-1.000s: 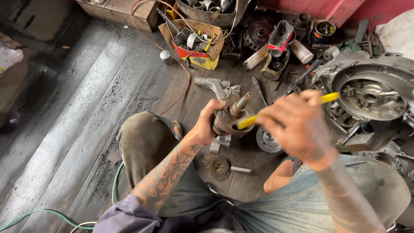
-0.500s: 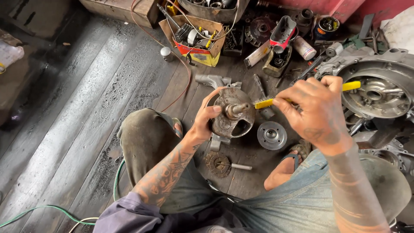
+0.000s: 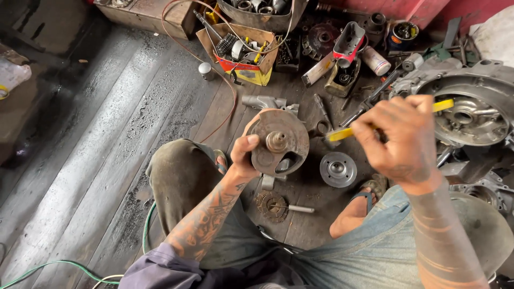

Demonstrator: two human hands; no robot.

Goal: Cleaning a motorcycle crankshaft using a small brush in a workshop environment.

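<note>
Left hand (image 3: 243, 159) gripping rusty round part (image 3: 278, 142), right hand (image 3: 399, 140) raised, fisting yellow-handled tool (image 3: 342, 134)

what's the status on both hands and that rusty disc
Left hand grips rusty round disc part. Right hand holds yellow-handled tool, apart from disc. Nothing between.

Bare planks (image 3: 96, 139) left; parts clutter (image 3: 342, 69) ahead.

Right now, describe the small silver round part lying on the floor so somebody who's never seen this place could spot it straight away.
Start at the big grey engine casing on the right of the wooden floor. Just left of it and lower, between the person's sandalled foot and the rusty disc held in the left hand, lies the round hub. Unlike the rusty parts around it, it is clean bright metal with a raised centre.
</note>
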